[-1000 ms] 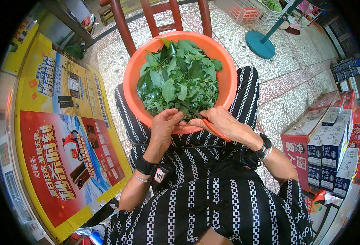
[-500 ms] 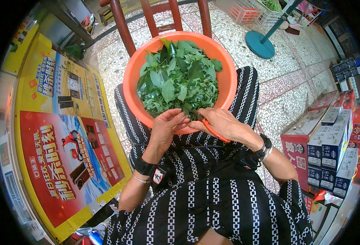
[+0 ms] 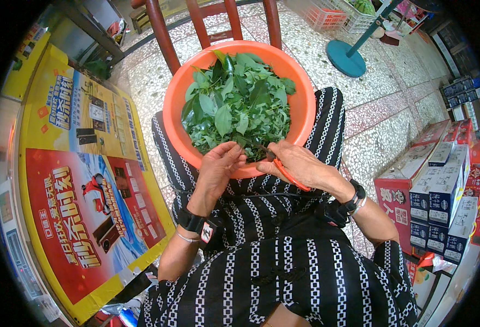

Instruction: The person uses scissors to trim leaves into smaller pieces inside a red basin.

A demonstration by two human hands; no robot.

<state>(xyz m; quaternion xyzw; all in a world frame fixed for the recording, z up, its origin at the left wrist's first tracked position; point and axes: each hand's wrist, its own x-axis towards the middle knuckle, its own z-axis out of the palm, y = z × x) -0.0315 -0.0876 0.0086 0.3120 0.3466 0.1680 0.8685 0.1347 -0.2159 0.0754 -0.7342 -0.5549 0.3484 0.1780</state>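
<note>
Head view: one black dress with white patterned stripes (image 3: 262,267), nearest, its lap and knees supporting the basin. One left hand (image 3: 221,162), black-strapped at the wrist, over the near rim; thumb and fingers drawn together, though whether they grasp a leaf cannot be told. One right hand (image 3: 300,164), likewise strapped, grasping a pair of scissors with orange handles (image 3: 290,175); dark blades aimed leftward, just beside the left fingertips, their opening not discernible. One round orange plastic basin (image 3: 304,98), rim exposed along both sides, near edge crossed by both hands. Contents: heaped green leaves (image 3: 242,98), below the far rim, closing off most of the inner room. At left, one yellow-and-red printed panel (image 3: 158,212), a slanting barrier with a narrow floor gap before the left knee. At right, a broader stretch of speckled stone-tile floor (image 3: 376,109), bounded by stacked red cartons (image 3: 395,210) and blue-and-white cartons (image 3: 441,191). Beyond the basin, one dark red wooden chair (image 3: 232,19), blocking straight ahead. Farther right, one round teal base with pole (image 3: 346,59); farthest, one white plastic crate (image 3: 358,23).
</note>
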